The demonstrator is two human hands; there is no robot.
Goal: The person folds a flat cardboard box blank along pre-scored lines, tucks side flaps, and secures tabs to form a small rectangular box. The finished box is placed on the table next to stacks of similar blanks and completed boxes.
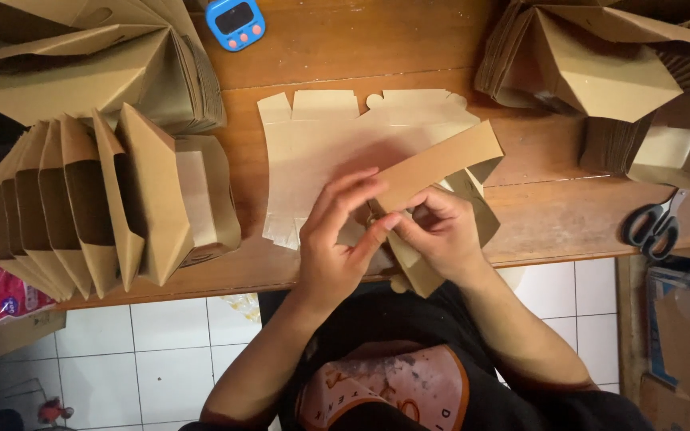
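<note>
Both hands meet at the tabletop's near edge: the left hand [337,247] pinches a flap of the brown card box [433,172], fingers curled, while the right hand [441,235] grips its side to steady the fold. Stiff and matte, the box rests on flat blanks [321,148]. Folded boxes [113,207] nest at the left edge; scissors [655,226] lie right.

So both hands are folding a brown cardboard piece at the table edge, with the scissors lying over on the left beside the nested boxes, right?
Not quite. The scissors lie on the right side of the table, not the left, as the head view shows. The rest holds: the left hand and right hand are both on the brown cardboard piece, and nested boxes stand at the left.
</note>
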